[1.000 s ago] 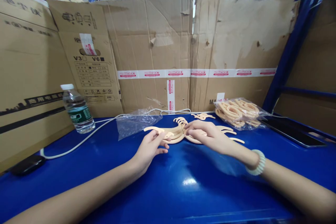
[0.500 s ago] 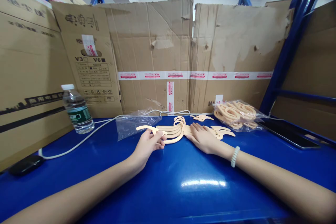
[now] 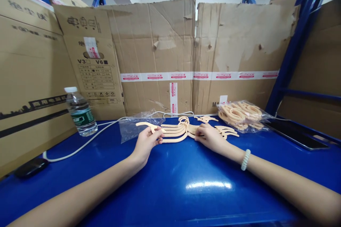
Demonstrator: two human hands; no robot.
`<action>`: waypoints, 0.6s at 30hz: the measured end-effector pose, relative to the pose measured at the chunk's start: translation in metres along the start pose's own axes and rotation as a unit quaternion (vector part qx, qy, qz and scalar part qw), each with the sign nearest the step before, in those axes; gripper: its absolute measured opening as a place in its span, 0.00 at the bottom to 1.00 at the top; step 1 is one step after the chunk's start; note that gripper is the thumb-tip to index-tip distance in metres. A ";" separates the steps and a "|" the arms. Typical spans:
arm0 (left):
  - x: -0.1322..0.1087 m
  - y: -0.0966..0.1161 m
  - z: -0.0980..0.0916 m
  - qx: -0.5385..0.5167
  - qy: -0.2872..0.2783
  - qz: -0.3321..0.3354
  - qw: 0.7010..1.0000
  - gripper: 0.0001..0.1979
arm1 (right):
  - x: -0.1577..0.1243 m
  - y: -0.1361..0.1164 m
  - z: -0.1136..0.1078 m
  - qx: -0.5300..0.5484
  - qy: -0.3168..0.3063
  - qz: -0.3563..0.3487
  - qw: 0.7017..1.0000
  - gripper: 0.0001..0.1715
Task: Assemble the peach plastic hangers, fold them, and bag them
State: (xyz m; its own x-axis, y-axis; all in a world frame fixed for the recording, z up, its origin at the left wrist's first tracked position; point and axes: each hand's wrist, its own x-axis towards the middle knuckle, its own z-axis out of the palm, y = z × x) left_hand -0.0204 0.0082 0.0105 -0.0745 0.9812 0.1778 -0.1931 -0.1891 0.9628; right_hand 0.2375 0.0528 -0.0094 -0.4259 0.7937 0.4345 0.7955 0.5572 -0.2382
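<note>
A bundle of pale beige, cord-like strips (image 3: 174, 135) lies across the blue table, with small loops (image 3: 183, 120) standing out at its middle. My left hand (image 3: 146, 142) is closed on the strips' left ends, thumb against fingers, and one curved end (image 3: 142, 124) sticks out beyond it. On the bundle's right half, my right hand (image 3: 210, 137) has its fingers bent and pinching the strips near the middle; part of the grip is hidden. Curved strip ends (image 3: 230, 131) fan out past my right hand. A smaller beige piece (image 3: 206, 118) lies just behind it.
A clear bag of coiled beige strips (image 3: 241, 115) sits at the back right, beside a dark phone-like slab (image 3: 298, 134). An open plastic bag (image 3: 130, 127) lies at left. A water bottle (image 3: 82, 117), white cable (image 3: 80, 151) and black device (image 3: 31, 167) are further left. Cardboard (image 3: 157, 53) walls the back.
My right hand has gone from lying flat on the strips to bent, pinching fingers. My left hand has shifted slightly left with the strip ends.
</note>
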 end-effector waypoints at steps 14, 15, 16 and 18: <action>0.013 -0.012 -0.006 -0.066 -0.045 -0.036 0.996 0.11 | 0.010 0.008 -0.046 0.208 -0.012 -0.013 0.978 0.10; 0.013 -0.013 -0.006 -0.073 -0.049 -0.047 0.995 0.10 | 0.009 0.008 -0.048 0.213 -0.014 -0.018 0.977 0.09; 0.012 -0.013 -0.005 -0.080 -0.057 -0.059 0.993 0.09 | 0.009 0.007 -0.049 0.218 -0.017 -0.022 0.976 0.08; 0.010 -0.012 -0.003 -0.092 -0.073 -0.084 0.990 0.08 | 0.009 0.007 -0.050 0.226 -0.020 -0.029 0.974 0.07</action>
State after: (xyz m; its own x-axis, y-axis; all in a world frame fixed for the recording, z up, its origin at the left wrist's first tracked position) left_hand -0.0219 0.0201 0.0003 0.1129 0.9919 0.0585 -0.3661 -0.0132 0.9305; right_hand 0.2607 0.0515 0.0359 -0.4878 0.7621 0.4257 0.5031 0.6440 -0.5763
